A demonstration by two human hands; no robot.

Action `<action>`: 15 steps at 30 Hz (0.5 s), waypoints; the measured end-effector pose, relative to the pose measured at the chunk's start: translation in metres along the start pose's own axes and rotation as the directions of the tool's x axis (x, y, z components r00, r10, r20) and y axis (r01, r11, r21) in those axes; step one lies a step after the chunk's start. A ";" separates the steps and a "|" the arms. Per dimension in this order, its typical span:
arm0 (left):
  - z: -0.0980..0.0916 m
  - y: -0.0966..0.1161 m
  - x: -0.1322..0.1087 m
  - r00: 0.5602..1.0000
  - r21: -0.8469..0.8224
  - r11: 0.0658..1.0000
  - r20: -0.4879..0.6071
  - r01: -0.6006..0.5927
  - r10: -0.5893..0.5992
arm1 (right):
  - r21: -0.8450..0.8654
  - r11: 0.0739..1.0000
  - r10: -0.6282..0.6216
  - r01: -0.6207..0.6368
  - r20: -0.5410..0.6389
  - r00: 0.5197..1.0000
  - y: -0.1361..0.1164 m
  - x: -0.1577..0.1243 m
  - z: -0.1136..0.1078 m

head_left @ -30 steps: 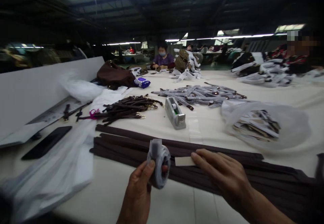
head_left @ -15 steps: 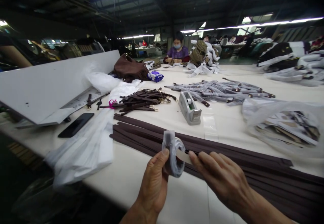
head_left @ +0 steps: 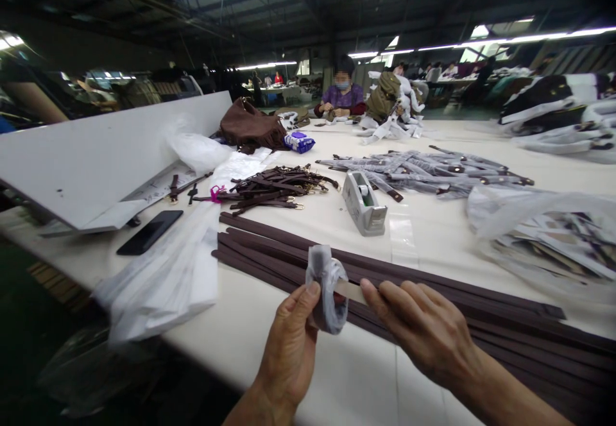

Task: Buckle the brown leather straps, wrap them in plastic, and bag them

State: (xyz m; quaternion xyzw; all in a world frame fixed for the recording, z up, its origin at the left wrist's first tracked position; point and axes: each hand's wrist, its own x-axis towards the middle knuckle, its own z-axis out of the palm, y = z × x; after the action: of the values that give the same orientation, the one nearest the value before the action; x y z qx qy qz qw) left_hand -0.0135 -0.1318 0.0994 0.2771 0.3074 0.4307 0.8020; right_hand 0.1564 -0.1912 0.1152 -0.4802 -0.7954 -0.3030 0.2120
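My left hand [head_left: 291, 342] pinches a coiled strap [head_left: 327, 291] wrapped in cloudy plastic, holding it upright above the table. From the right, my right hand [head_left: 418, 330] grips a flat pale strip [head_left: 351, 292], whose far end reaches the coil's opening. What the strip is made of I cannot tell. Behind and below both hands lie long dark brown straps [head_left: 269, 249], running from the middle to the lower right. A grey tape dispenser [head_left: 364, 204] stands just beyond them.
Brown buckled straps [head_left: 274, 188], a phone [head_left: 150, 231] and white wrapping sheets [head_left: 168, 278] lie to the left. Plastic-wrapped straps [head_left: 423, 170] and a clear bag [head_left: 553, 233] are at the right. A person [head_left: 341, 95] sits across the table.
The view has shifted slightly. Both hands keep their hold on the coil and the strip, and a little more of the pale strip shows between them.
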 end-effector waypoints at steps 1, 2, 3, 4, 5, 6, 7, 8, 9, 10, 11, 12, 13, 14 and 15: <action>0.000 0.000 0.000 1.000 -0.006 1.000 0.003 0.007 -0.007 | -0.010 1.000 -0.007 0.007 -0.001 1.000 -0.001 0.000 0.000; 0.001 -0.001 0.001 1.000 -0.011 1.000 0.022 0.022 -0.022 | -0.017 1.000 -0.011 0.011 0.001 1.000 -0.002 0.000 0.000; 0.002 -0.003 0.001 0.998 -0.017 0.999 0.046 0.038 -0.037 | -0.020 1.000 -0.015 0.015 0.006 1.000 -0.004 0.001 0.001; 0.004 -0.005 0.001 0.996 -0.022 0.998 0.070 0.052 -0.051 | -0.018 1.000 -0.018 0.018 0.014 1.000 -0.006 0.002 0.002; 0.005 -0.007 0.001 0.995 -0.029 0.998 0.086 0.061 -0.058 | -0.014 1.000 -0.021 0.021 0.023 1.000 -0.008 0.003 0.003; 0.006 -0.009 0.001 0.994 -0.035 0.997 0.096 0.063 -0.059 | -0.008 1.000 -0.024 0.024 0.032 0.999 -0.009 0.003 0.004; 0.007 -0.009 0.001 0.994 -0.039 0.997 0.095 0.062 -0.058 | -0.002 1.000 -0.025 0.025 0.043 0.999 -0.010 0.003 0.004; 0.007 -0.009 0.001 0.994 -0.038 0.998 0.092 0.059 -0.056 | 0.006 1.000 -0.028 0.028 0.055 0.998 -0.009 0.002 0.004; 0.007 -0.008 0.001 0.995 -0.029 0.998 0.085 0.056 -0.054 | 0.016 0.999 -0.037 0.036 0.063 0.997 -0.007 0.000 0.003; 0.006 -0.007 0.002 0.996 -0.010 0.999 0.074 0.053 -0.052 | 0.030 0.998 -0.049 0.048 0.064 0.997 -0.004 -0.002 0.002; 0.005 -0.005 0.002 0.997 0.013 0.999 0.059 0.045 -0.045 | 0.046 0.997 -0.067 0.065 0.062 0.996 -0.001 -0.004 0.000; 0.003 -0.003 0.002 0.998 0.037 0.999 0.042 0.035 -0.036 | 0.063 0.995 -0.087 0.084 0.056 0.995 0.001 -0.007 -0.001; 0.002 -0.002 0.002 0.999 0.057 0.998 0.024 0.025 -0.027 | 0.076 0.992 -0.104 0.100 0.049 0.993 0.003 -0.010 -0.003; 0.002 -0.001 0.002 1.000 0.073 0.997 0.010 0.020 -0.021 | 0.084 0.990 -0.115 0.111 0.040 0.993 0.004 -0.012 -0.003; 0.002 -0.002 0.002 1.000 0.087 0.996 0.006 0.020 -0.021 | 0.088 0.990 -0.118 0.114 0.036 0.992 0.004 -0.013 -0.003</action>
State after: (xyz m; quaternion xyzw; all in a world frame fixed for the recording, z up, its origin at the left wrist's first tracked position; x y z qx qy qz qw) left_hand -0.0104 -0.1309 0.0989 0.3101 0.3258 0.4077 0.7947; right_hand 0.1658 -0.2002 0.1097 -0.4296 -0.8385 -0.2703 0.1982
